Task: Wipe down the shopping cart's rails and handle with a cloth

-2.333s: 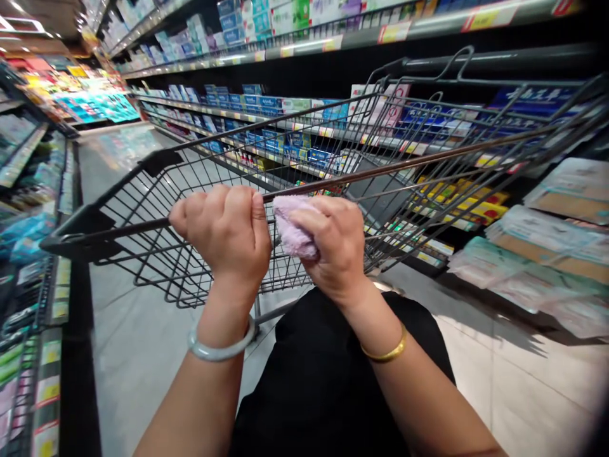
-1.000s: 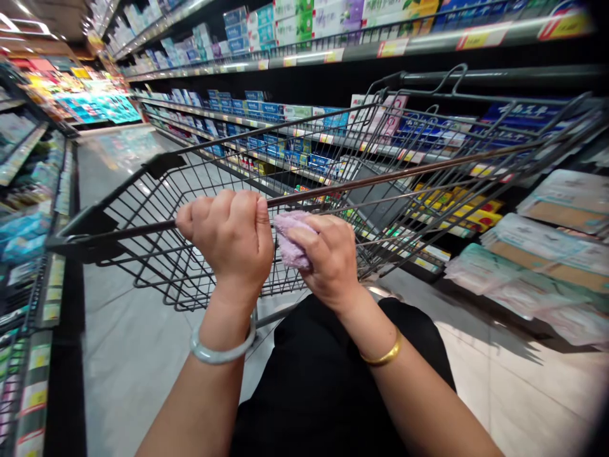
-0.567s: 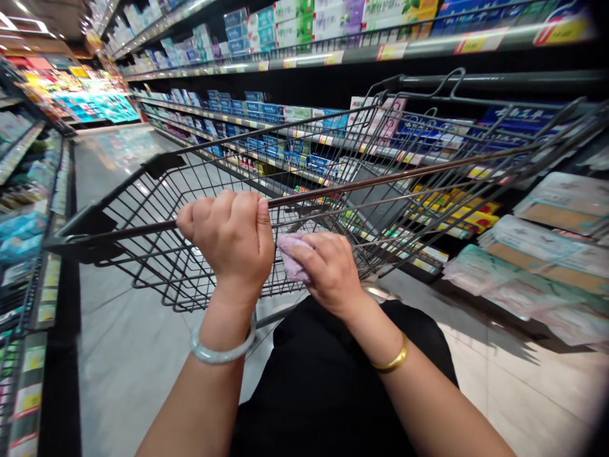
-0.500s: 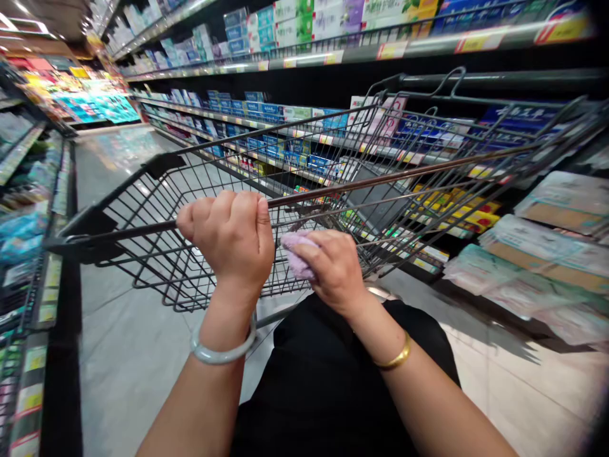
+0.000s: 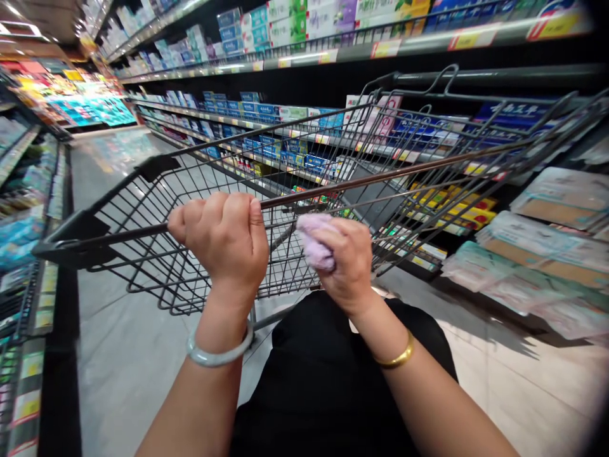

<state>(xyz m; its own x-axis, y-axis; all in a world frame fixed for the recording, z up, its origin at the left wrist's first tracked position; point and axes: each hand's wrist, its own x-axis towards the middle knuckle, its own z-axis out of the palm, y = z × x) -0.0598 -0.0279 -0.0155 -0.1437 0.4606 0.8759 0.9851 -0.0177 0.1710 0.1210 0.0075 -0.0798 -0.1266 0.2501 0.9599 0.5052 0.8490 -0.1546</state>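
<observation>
A dark wire shopping cart (image 5: pixel 285 270) stands side-on in front of me. My left hand (image 5: pixel 226 235) is wrapped around the brown top rail (image 5: pixel 380 179) of its near side, with the thumb toward the right. To the right of it and just under the rail, my right hand (image 5: pixel 349 260) is closed on a crumpled lilac cloth (image 5: pixel 316 241). Part of the cloth bulges out beyond the fingers. Whether it touches the wires behind it, I cannot tell. The cart's handle bar (image 5: pixel 499 80) is at the upper right.
Shelves with boxed goods (image 5: pixel 285 19) and price tags run along the far side of the cart. Flat clear packages (image 5: pixel 537 254) hang at the right. Another shelf (image 5: pixel 28 381) lines the left edge, beside the grey floor (image 5: pixel 124 355).
My right hand has moved slightly up and to the right with the cloth. My left hand keeps its grip on the rail. The whole view has shifted a little.
</observation>
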